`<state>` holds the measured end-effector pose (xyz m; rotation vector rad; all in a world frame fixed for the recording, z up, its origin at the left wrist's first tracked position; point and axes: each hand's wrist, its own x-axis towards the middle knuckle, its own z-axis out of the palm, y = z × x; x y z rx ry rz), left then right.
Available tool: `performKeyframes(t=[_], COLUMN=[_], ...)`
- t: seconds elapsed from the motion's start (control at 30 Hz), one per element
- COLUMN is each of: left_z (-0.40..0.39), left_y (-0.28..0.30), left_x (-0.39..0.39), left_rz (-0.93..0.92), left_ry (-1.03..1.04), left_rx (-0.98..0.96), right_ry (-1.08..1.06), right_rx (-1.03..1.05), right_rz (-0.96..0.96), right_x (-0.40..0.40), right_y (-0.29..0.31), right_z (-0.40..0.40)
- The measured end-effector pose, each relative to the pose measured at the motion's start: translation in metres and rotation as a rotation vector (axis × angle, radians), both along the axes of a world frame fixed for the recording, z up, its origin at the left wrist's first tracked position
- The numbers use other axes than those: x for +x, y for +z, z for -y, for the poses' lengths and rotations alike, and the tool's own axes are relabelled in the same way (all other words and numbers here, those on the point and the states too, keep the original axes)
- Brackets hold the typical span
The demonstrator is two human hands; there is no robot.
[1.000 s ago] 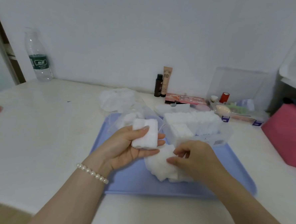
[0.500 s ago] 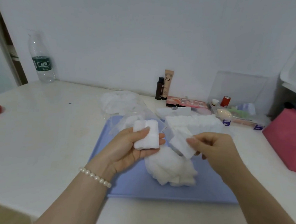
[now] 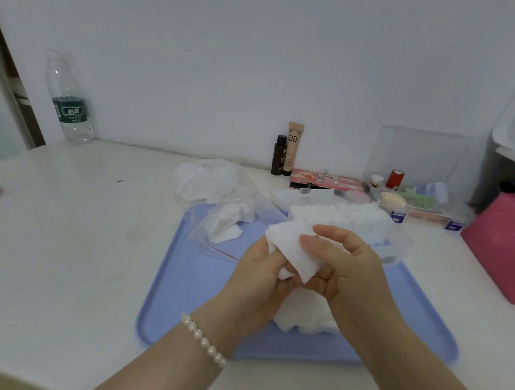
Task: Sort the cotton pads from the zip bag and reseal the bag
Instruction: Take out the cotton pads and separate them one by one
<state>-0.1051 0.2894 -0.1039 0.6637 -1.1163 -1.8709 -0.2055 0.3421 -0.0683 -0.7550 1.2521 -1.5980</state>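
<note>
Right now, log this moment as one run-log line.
step: stacking pads | left hand: holds cotton pads | right hand: pinches same pads | zip bag: open on blue tray, pads inside

Both hands met above the blue tray (image 3: pixel 181 280). The left hand (image 3: pixel 260 281) cupped a stack of cotton pads (image 3: pixel 290 251), and the right hand (image 3: pixel 345 266) pinched the top pad. A loose heap of pads (image 3: pixel 300 318) lay beneath them, the zip bag (image 3: pixel 227 223) behind, a clear box (image 3: pixel 398 242) of stacked pads alongside.
</note>
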Motion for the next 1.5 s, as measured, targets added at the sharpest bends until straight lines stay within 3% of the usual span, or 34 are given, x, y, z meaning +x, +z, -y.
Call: performKeyframes(t=[0.17,0.3,0.47,0.77,0.93,1.13,1.33,1.5], left_z=[-0.004,-0.003,-0.005,-0.009,-0.010,-0.004,0.017,0.025], left_y=[0.003,0.006,0.006,0.014,0.009,0.015,0.025,0.022], left_x=[-0.001,0.001,-0.002,-0.006,-0.004,0.001,0.031,0.045], left_rz=[-0.097,-0.171,-0.197,-0.341,-0.212,-0.241,-0.316,-0.204], left_ry=[-0.047,-0.045,-0.073,-0.067,-0.060,-0.009,0.121,0.172], left_rx=[0.024,0.019,0.034,0.287,0.066,0.107,0.226,0.246], right_ry=[-0.133,-0.181,-0.248,-0.282,-0.282,-0.167,-0.238,0.178], right_rx=[-0.031,-0.155,-0.156,-0.165,-0.149,-0.118,-0.140,-0.062], right_rz=[-0.352,-0.328,-0.320,-0.209,-0.262,-0.323,-0.714,-1.094], right_x=[0.007,0.008,0.013,0.023,0.022,0.004,-0.049,-0.041], right_y=[-0.002,0.004,0.002,0.002,-0.004,0.000,0.002,-0.004], right_z=[-0.003,-0.010,-0.009,-0.008,-0.006,0.001,0.005,-0.004])
